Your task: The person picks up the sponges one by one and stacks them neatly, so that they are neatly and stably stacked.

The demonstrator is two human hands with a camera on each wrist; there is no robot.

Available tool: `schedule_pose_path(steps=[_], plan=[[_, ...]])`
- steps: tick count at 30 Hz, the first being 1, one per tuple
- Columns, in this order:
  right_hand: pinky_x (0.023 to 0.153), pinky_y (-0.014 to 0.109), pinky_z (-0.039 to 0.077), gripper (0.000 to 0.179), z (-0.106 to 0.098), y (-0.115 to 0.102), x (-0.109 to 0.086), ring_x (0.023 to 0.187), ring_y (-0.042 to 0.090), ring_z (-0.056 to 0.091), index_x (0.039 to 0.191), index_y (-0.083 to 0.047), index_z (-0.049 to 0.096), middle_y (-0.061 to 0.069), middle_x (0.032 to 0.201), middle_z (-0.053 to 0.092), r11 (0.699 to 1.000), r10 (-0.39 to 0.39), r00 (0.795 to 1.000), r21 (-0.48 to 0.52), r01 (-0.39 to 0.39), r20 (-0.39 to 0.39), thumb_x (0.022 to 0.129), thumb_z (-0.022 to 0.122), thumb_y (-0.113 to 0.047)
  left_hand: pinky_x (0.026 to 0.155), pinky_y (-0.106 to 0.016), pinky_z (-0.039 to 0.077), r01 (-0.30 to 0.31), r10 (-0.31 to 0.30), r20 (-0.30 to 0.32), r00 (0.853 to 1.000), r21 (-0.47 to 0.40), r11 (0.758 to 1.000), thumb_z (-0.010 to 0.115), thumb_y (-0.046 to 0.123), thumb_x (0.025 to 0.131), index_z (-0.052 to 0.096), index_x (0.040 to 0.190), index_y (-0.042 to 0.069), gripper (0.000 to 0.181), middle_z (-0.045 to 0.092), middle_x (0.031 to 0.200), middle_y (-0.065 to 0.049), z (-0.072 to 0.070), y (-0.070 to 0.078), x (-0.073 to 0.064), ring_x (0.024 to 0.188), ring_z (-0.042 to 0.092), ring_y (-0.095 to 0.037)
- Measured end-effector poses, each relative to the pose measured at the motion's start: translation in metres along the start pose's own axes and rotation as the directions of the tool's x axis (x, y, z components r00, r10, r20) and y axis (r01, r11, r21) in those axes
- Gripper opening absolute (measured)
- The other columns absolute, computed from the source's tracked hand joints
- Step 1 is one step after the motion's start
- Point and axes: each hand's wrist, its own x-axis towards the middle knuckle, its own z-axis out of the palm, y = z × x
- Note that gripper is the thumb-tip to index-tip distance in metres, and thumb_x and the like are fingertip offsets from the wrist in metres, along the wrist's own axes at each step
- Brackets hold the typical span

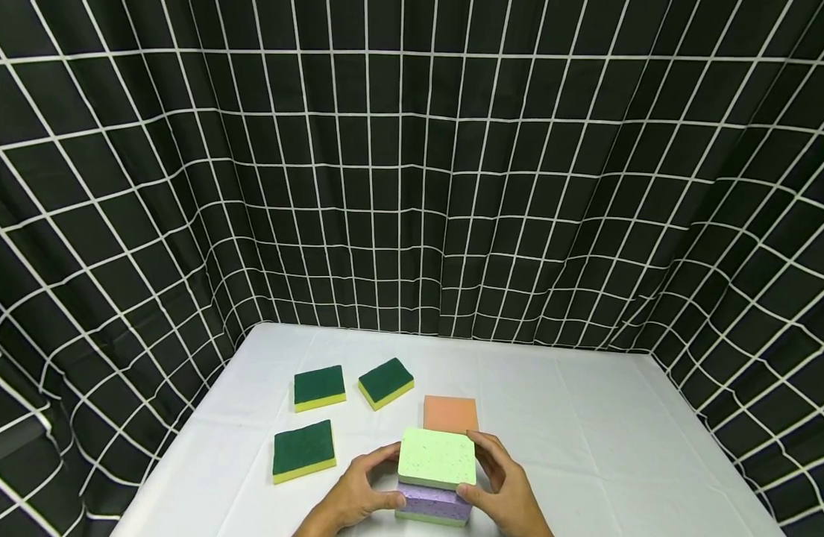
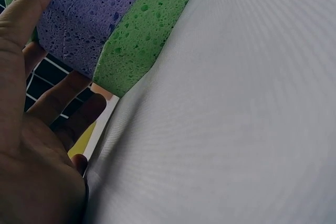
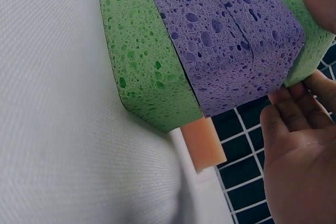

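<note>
the step in hand seems to be squaring a sponge stack (image 1: 433,502) between the hands: the half-curled left hand (image 1: 358,488) clasps its facing side; the right hand (image 1: 508,485) pinches the top green sponge (image 1: 437,456). next likely calls for an even, gentle release.

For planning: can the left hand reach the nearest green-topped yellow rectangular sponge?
Probably yes: only white tablecloth lies between the left hand and that green-topped yellow sponge, though it would first have to leave the stacked green and purple sponges.
</note>
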Motion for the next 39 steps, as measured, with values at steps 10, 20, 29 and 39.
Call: schedule_pose_path(steps=[10, 20, 29, 39], plan=[[0.105, 0.026, 0.029, 0.065, 0.000, 0.004, -0.005, 0.132, 0.020, 0.039, 0.142, 0.001, 0.039, 0.019, 0.137, 0.039, 1.000, 0.011, 1.000, 0.011, -0.011, 0.027, 0.086, 0.071, -0.001, 0.104, -0.037, 0.034, 0.033, -0.033, 0.016, 0.999, -0.004, 0.999, 0.080, 0.020, 0.080, 0.047, 0.141, 0.005, 0.071, 0.058, 0.128, -0.012, -0.001, 0.002, 0.001, 0.118, 0.053, -0.026], [0.105, 0.027, 0.028, 0.065, -0.002, 0.005, -0.006, 0.135, 0.030, 0.034, 0.140, 0.007, 0.039, 0.021, 0.137, 0.039, 1.000, 0.010, 0.999, 0.005, -0.010, 0.032, 0.085, 0.072, 0.000, 0.105, -0.033, 0.033, 0.023, -0.023, -0.005, 1.000, -0.027, 0.999, 0.081, 0.023, 0.079, 0.048, 0.140, 0.010, 0.071, 0.058, 0.129, -0.007, 0.000, 0.007, 0.002, 0.119, 0.051, -0.025], [0.105, 0.027, 0.027, 0.065, -0.003, 0.003, -0.008, 0.135, 0.033, 0.033, 0.140, 0.003, 0.041, 0.020, 0.137, 0.040, 1.000, 0.013, 0.999, -0.013, -0.012, 0.038, 0.084, 0.074, -0.003, 0.106, -0.031, 0.031, 0.052, -0.052, -0.012, 0.999, -0.007, 0.999, 0.081, 0.028, 0.078, 0.047, 0.141, 0.011, 0.074, 0.059, 0.126, -0.005, -0.001, 0.003, 0.000, 0.119, 0.052, -0.024], [0.106, 0.032, 0.031, 0.073, -0.008, 0.007, -0.011, 0.129, 0.027, 0.043, 0.145, -0.012, 0.040, 0.012, 0.137, 0.046, 0.998, 0.021, 0.996, -0.069, -0.015, 0.087, 0.082, 0.077, -0.007, 0.106, -0.031, 0.031, 0.067, -0.067, -0.018, 0.998, -0.008, 0.998, 0.082, 0.026, 0.076, 0.049, 0.140, 0.012, 0.073, 0.059, 0.127, -0.004, -0.002, 0.002, -0.001, 0.119, 0.051, -0.024]])
